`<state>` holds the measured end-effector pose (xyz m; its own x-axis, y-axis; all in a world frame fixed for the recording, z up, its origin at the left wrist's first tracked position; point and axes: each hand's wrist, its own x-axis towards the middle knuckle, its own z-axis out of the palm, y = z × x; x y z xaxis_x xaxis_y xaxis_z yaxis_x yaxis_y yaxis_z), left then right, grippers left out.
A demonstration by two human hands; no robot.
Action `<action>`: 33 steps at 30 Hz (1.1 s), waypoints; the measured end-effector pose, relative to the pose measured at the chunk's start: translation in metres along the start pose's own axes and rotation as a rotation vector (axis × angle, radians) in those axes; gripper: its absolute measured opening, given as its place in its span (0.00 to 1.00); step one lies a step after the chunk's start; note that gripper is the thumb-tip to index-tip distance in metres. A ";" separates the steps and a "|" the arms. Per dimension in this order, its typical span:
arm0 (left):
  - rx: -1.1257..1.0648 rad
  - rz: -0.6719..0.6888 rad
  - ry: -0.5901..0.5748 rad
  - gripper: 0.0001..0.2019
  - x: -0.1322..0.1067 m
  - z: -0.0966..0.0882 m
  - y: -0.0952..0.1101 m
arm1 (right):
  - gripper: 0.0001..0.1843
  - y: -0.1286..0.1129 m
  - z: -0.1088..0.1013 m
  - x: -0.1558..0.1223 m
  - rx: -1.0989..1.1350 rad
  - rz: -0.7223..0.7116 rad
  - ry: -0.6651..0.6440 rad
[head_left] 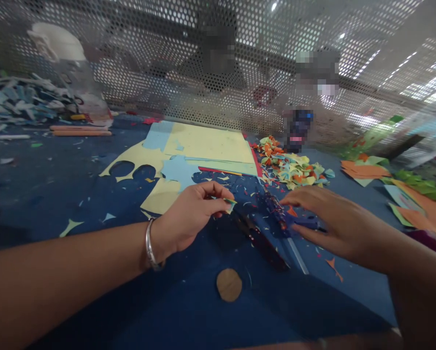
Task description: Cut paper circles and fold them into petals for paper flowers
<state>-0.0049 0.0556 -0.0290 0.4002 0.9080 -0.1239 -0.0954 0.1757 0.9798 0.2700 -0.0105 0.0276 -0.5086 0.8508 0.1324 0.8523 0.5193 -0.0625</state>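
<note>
My left hand (189, 214), with a silver bangle at the wrist, pinches a small piece of folded yellow, green and blue paper (231, 206) between thumb and fingertips. Over to the right, my right hand (335, 223) has its thumb and index finger apart on either side of the handle of a blue glue gun (276, 209). A clear glue stick (298, 255) sticks out of the gun's back end. Between the hands lies a dark, long tool (263, 243), its kind unclear. A round brown disc (229, 285) rests on the table below my left hand.
Yellow paper sheets (210, 141) and a cut-out sheet with round holes (137, 155) lie ahead. A heap of coloured paper pieces (291, 165) sits behind the glue gun. Orange paper (366, 168) is at right, pencils (81, 131) and a clear bottle (81, 87) at left. Perforated metal (148, 97) stands behind.
</note>
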 end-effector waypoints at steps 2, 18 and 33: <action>-0.017 0.002 -0.015 0.05 -0.001 0.001 -0.001 | 0.14 -0.023 0.001 0.013 0.029 -0.044 0.095; 0.039 0.027 -0.064 0.05 -0.012 0.009 -0.001 | 0.08 -0.065 0.044 0.040 0.145 -0.131 0.327; 0.341 0.306 -0.109 0.04 -0.010 0.003 -0.008 | 0.08 -0.059 0.048 0.031 0.357 0.024 0.353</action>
<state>-0.0054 0.0441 -0.0354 0.4954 0.8501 0.1785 0.0732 -0.2456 0.9666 0.1985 -0.0108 -0.0119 -0.3639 0.8157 0.4496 0.7370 0.5474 -0.3965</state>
